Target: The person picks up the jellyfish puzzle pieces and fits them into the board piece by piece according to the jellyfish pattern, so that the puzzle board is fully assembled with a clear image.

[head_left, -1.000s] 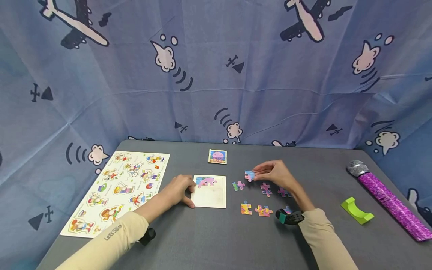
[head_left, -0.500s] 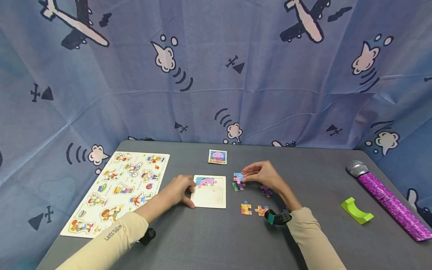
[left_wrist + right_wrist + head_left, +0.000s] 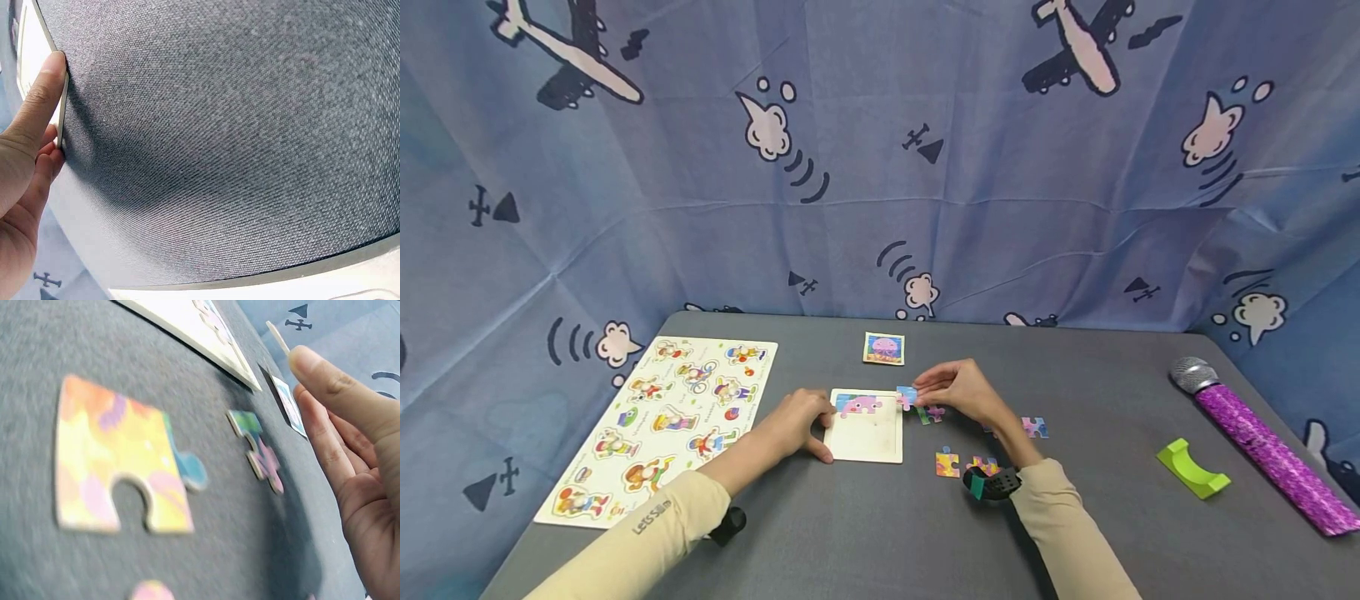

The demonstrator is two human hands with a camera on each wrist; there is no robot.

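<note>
My left hand (image 3: 801, 419) holds the left edge of a cream puzzle board (image 3: 867, 442), thumb by its near corner. In the left wrist view, the thumb and fingers (image 3: 44, 87) touch the board's edges. Along the board's far side lies a blue-and-pink puzzle section (image 3: 857, 404). My right hand (image 3: 962, 390) pinches a blue-and-pink puzzle piece (image 3: 906, 393) over the board's far right corner. From the right wrist camera, this puzzle piece (image 3: 277, 337) shows only edge-on. Beneath that hand lies a green-and-pink puzzle piece (image 3: 931, 414).
Several loose pieces lie to the right, among them a yellow puzzle piece (image 3: 947, 463) and a pink-and-blue one (image 3: 1034, 427). Behind the board is a small octopus picture (image 3: 883, 348). A figure board (image 3: 662, 425) lies left; a green arch block (image 3: 1193, 468) and glittery microphone (image 3: 1270, 450) lie right.
My right hand has carried the blue-and-pink piece leftward, from above the table to the board's far right corner. My left hand stays at the board's edge.
</note>
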